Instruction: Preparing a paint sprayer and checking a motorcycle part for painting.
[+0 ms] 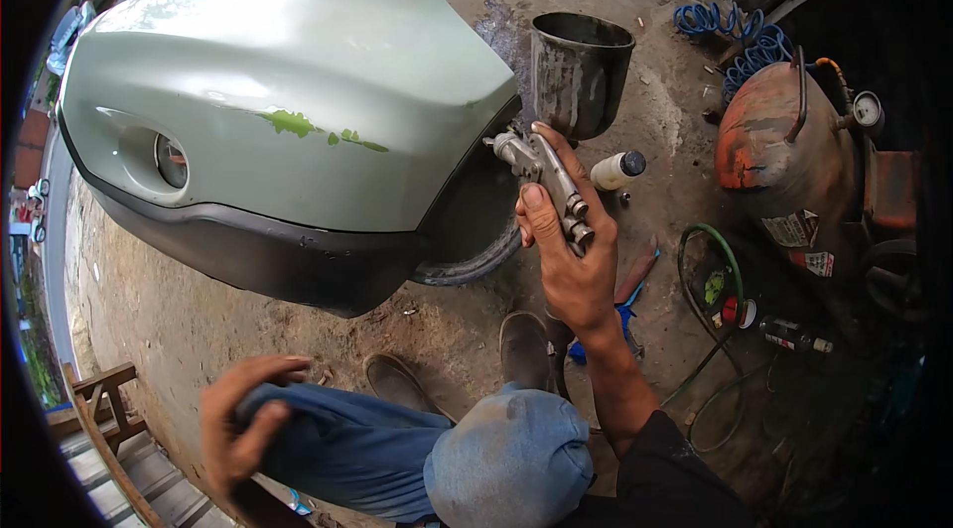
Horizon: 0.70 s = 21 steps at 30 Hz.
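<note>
My right hand (576, 270) is wrapped round a metal spray gun (544, 171), its nozzle toward the bumper's right edge. A grey, paint-stained cup (581, 81) with an open top sits on the gun. The pale silver-green car bumper (328, 42) has bright green patches (298, 123) where its top coat is broken. Its lower part (268, 255) is black, and a round lamp (171, 161) is set in its left side. Beside my jeans-covered left knee is my left hand (243, 419), fingers apart and holding nothing.
At right stands a worn orange compressor tank (774, 121) with a gauge and coiled blue hose (759, 47). A green hose (737, 265) loops over the dirt floor near a dark bottle (789, 336). A white, dark-capped bottle (608, 172) sits behind my right hand. Wooden framing (104, 429) is lower left.
</note>
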Tool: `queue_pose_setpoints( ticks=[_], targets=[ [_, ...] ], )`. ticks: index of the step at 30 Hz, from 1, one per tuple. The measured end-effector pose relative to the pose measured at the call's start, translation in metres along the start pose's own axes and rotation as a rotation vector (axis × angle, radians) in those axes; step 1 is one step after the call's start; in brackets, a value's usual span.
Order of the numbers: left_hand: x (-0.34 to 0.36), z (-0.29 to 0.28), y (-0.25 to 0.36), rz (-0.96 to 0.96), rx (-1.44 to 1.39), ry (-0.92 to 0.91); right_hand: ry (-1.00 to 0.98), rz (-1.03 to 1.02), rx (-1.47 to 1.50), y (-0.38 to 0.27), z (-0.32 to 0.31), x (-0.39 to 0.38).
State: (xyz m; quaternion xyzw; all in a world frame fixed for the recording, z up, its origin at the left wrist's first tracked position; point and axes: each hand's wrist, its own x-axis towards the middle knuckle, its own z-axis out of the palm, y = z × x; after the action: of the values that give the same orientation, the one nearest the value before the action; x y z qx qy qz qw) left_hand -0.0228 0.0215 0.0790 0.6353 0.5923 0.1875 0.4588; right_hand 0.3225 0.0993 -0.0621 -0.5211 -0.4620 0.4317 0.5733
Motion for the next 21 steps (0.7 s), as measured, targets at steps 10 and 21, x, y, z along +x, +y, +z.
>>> queue_pose_setpoints(
  ticks=[10, 21],
  targets=[
    [-0.029, -0.034, -0.081, -0.184, -0.248, 0.096, 0.064, 0.039, 0.026, 0.008, -0.007, 0.007],
    [-0.046, -0.022, -0.102, -0.14, -0.512, 0.291, 0.006, -0.001, 0.024, -0.003, 0.002, 0.002]
  ],
)
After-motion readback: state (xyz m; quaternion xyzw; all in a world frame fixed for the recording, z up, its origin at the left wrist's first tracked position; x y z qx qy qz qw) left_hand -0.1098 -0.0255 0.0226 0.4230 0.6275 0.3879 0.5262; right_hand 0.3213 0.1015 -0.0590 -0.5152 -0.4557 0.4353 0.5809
